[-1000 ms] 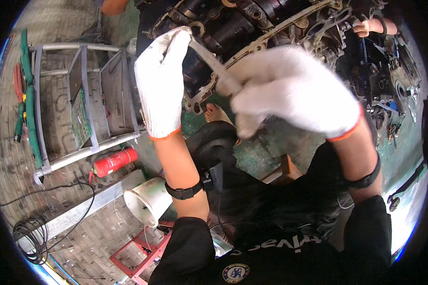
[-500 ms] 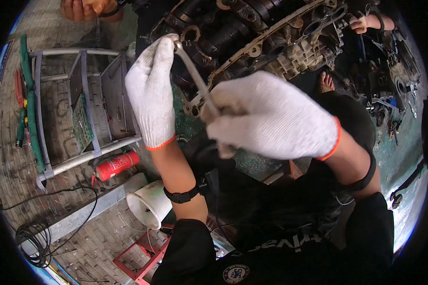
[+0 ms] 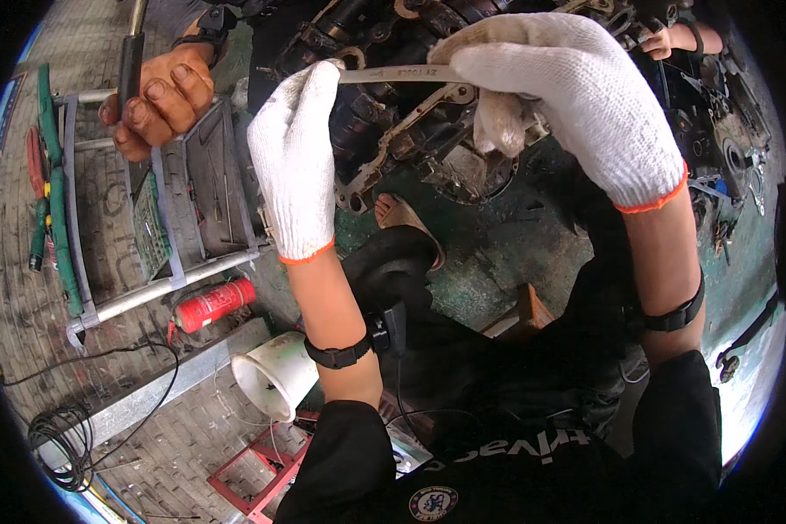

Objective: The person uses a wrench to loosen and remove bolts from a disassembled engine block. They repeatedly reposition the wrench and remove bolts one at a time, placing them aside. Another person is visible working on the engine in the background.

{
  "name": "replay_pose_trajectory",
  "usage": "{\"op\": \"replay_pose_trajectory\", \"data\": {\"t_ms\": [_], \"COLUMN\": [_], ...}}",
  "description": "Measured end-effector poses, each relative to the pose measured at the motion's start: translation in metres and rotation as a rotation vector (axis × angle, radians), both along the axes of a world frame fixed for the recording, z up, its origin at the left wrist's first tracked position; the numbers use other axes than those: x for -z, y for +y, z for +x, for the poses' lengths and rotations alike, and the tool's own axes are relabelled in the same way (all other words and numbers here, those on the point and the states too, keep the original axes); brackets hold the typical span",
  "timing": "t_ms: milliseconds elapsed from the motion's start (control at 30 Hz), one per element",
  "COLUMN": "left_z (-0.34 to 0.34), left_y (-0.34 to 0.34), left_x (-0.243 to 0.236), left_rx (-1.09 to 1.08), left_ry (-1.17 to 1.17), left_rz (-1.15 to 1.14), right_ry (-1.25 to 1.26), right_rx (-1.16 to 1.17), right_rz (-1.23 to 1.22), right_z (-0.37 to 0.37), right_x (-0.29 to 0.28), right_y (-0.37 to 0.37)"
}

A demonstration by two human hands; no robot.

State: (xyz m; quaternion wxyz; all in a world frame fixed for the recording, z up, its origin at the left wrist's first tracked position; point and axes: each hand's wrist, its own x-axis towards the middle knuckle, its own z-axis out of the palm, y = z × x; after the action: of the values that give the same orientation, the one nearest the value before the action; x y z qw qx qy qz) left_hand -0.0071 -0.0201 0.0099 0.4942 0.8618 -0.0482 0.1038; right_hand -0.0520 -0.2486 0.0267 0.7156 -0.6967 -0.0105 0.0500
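A silver wrench spans the gap between my two hands, lying nearly level over the engine block. My left hand, in a white knit glove with an orange cuff, is closed at the wrench's left end, and its fingertips hide that end. In a matching glove, my right hand wraps over the other end, which is mostly covered. Dark, greasy engine parts show just behind and below the wrench.
At upper left a co-worker's bare hand grips a black-handled tool. Another bare hand reaches in at upper right. A white metal frame, a red fire extinguisher and a white bucket are at left. Loose parts lie far right.
My right hand has swung up and away, turning the wrench from a steep slant to nearly level. My left hand shifted slightly right. The co-worker's hand came further in with a black-handled tool.
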Motion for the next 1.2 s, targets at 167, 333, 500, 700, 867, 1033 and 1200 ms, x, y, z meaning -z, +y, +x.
{"op": "replay_pose_trajectory", "data": {"t_ms": [167, 333, 500, 700, 867, 1033, 1200], "left_z": [0.001, 0.001, 0.001, -0.001, -0.006, -0.003, -0.003], "left_y": [0.003, 0.005, 0.004, 0.003, 0.002, 0.002, 0.002], "left_x": [0.0, -0.002, -0.004, -0.008, -0.006, 0.0, 0.004], "left_rx": [0.043, 0.098, 0.058, 0.045, 0.041, -0.007, 0.004], "left_ry": [-0.01, -0.039, 0.034, 0.063, 0.041, -0.028, -0.014], "left_rz": [0.041, 0.08, 0.075, -0.235, -0.056, -0.025, -0.035], "right_ry": [-0.005, 0.084, 0.207, 0.112, 0.271, 0.22, 0.223], "right_rx": [-0.137, -0.345, -0.574, -0.599, -0.522, -0.236, -0.113], "right_rz": [-0.047, 0.076, 0.184, 0.016, 0.014, 0.02, 0.091], "right_z": [0.002, -0.007, -0.011, -0.015, -0.012, -0.015, -0.01], "right_x": [0.003, 0.001, 0.011, 0.006, -0.009, -0.012, -0.006], "right_y": [-0.006, -0.001, 0.047, 0.045, 0.022, 0.021, 0.011]}}
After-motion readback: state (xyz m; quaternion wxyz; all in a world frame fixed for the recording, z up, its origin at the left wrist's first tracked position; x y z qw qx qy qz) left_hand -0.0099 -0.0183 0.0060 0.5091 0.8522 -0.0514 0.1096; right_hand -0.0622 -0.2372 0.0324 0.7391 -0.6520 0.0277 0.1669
